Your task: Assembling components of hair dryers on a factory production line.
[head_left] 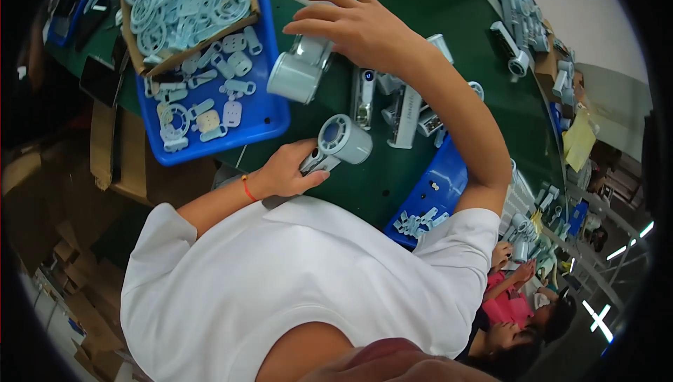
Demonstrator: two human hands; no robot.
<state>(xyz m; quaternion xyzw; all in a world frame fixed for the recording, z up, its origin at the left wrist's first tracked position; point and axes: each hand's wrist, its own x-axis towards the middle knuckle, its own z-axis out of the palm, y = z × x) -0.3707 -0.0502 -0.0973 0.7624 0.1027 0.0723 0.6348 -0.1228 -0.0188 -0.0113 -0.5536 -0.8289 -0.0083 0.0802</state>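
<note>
My left hand [289,167] is closed round the handle of a pale blue handheld fan [346,140], close to my body. The fan's round grille with a dark centre faces up and to the left. Farther off, my right hand [357,26] is curled over the upper end of a second handheld fan [294,77], whose wide cylindrical head points down toward the blue tray. Beside it on the green table lie more fan bodies, including an open handle [364,98] with a small lit display and a pale handle shell [406,117]. My right forearm partly covers these pieces.
At left, a blue tray [280,124] carries loose pale parts and a cardboard box [133,49] of ring-shaped pieces. A smaller blue tray [449,172] with little parts sits near my right elbow. More fans [522,14] line the far right; co-workers sit at lower right.
</note>
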